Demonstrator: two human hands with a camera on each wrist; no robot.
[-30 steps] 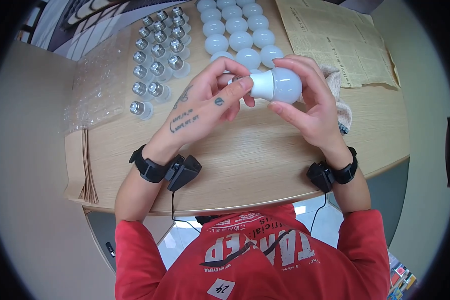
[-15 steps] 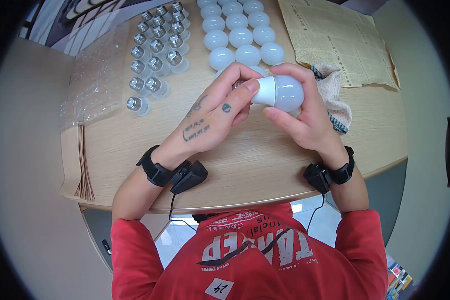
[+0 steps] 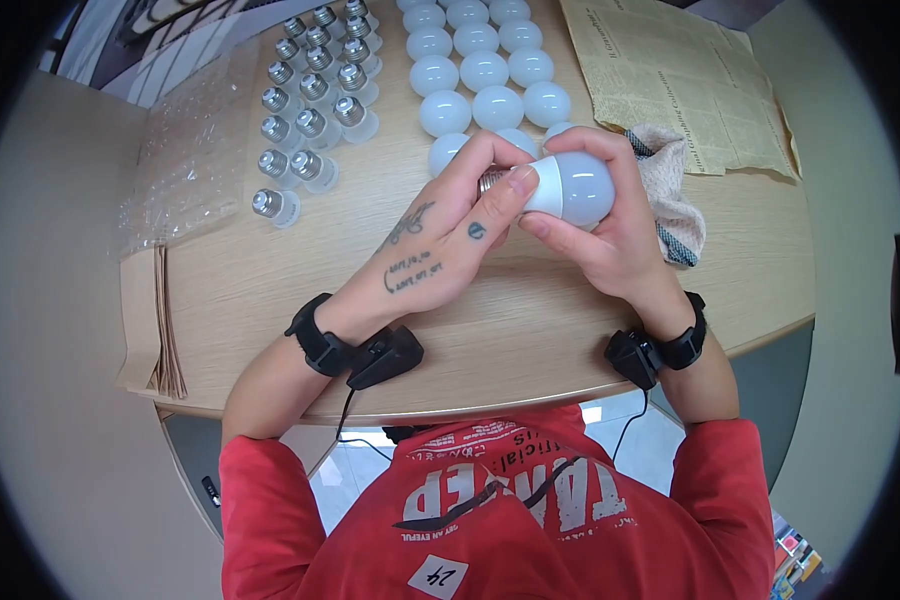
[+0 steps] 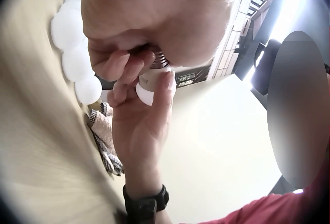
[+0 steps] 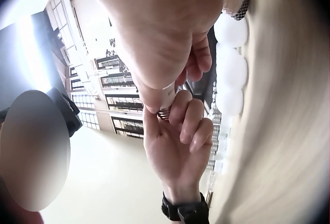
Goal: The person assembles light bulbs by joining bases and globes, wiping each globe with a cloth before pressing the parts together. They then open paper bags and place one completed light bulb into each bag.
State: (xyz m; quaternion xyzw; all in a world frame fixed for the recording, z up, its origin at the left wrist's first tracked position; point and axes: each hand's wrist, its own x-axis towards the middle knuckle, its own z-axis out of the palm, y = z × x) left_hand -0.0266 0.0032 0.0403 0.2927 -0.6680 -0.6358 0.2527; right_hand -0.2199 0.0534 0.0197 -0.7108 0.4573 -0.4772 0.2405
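Both hands hold one bulb (image 3: 584,188) above the table, lying sideways with its frosted dome toward the right. The left hand (image 3: 448,240) grips the metal screw end, its thumb on the white collar. The right hand (image 3: 615,225) curls round the dome, thumb below and fingers above. In the left wrist view the screw threads (image 4: 159,59) show between the left fingers and palm, with the right hand (image 4: 142,126) beyond. The right wrist view shows the threads (image 5: 164,114) by the left fingers; the dome is hidden there by the right hand.
Rows of white domes (image 3: 484,72) stand behind the hands. Clear-bodied pieces with metal screw caps (image 3: 311,122) stand in rows at the left, beside bubble wrap (image 3: 195,150) and folded brown paper (image 3: 150,325). A cloth (image 3: 670,195) and printed paper (image 3: 675,85) lie at the right.
The left hand has shifted right and slightly down, and its thumb lies farther along the collar. The bulb has moved slightly right and down, still held by both hands.
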